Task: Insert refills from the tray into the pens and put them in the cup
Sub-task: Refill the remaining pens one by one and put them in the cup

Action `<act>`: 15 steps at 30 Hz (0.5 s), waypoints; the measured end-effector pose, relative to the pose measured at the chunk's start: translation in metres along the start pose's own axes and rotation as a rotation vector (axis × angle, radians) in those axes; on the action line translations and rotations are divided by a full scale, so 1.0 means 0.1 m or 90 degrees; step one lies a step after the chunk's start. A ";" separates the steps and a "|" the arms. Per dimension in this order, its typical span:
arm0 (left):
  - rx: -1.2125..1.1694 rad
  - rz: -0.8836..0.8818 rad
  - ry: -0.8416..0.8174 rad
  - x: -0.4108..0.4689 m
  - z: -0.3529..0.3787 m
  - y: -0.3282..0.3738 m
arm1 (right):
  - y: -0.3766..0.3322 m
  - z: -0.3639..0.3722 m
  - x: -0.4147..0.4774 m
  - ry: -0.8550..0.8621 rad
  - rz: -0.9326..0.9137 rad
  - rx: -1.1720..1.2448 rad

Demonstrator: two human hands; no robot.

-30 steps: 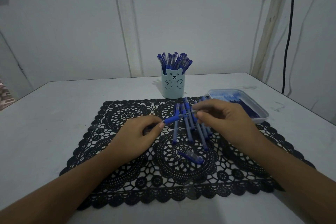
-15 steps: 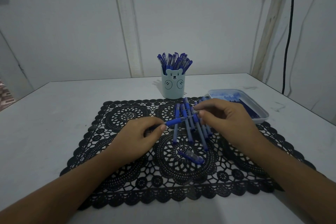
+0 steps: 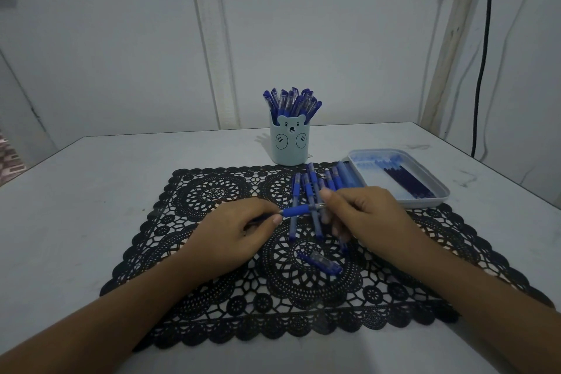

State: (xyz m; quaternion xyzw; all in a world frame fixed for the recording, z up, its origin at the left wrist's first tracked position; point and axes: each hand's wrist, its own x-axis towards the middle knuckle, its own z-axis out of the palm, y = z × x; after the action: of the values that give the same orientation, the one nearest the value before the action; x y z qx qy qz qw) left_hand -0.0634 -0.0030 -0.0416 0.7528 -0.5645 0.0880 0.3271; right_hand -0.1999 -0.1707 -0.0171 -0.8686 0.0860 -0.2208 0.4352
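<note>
A black lace mat (image 3: pixel 303 307) covers the near middle of the white desk (image 3: pixel 76 206); on it, nearest the person, a loose blue pen cap (image 3: pixel 320 263) lies at a slant; just beyond, both hands meet over the mat's centre; the left hand (image 3: pixel 239 235) has its fingers curled round the rear of a blue pen (image 3: pixel 299 210), thumb pressed by the grip; the right hand (image 3: pixel 364 215) pinches the pen's metal tip end between thumb and forefinger, the other fingers loosely bent; the pen lies nearly level between them, above a row of loose pens (image 3: pixel 306 191) on the mat; further right, a pale tray (image 3: pixel 437 202) sits partly on the mat's far corner, with dark refills (image 3: pixel 406 182) inside; behind the row stands a light blue bear-faced cup (image 3: pixel 290 146), packed with capped pens (image 3: pixel 291 102); a black cable (image 3: pixel 482 55) hangs down the far wall at right.
</note>
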 end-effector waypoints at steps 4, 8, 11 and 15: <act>0.004 -0.009 0.003 0.01 0.00 0.01 | 0.00 -0.05 0.00 -0.022 -0.048 -0.111; 0.017 0.002 -0.009 0.00 0.00 0.00 | -0.01 -0.03 0.00 -0.036 -0.055 -0.132; 0.008 -0.007 -0.002 0.00 0.01 0.00 | -0.01 -0.04 -0.01 -0.040 -0.063 -0.106; 0.018 0.003 -0.013 0.01 0.01 0.00 | 0.01 -0.03 0.00 -0.063 -0.085 -0.140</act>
State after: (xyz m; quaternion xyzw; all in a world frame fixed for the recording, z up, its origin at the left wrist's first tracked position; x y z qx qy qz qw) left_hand -0.0633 -0.0043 -0.0422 0.7568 -0.5686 0.0890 0.3100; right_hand -0.2013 -0.1739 -0.0166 -0.9247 0.0304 -0.1952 0.3255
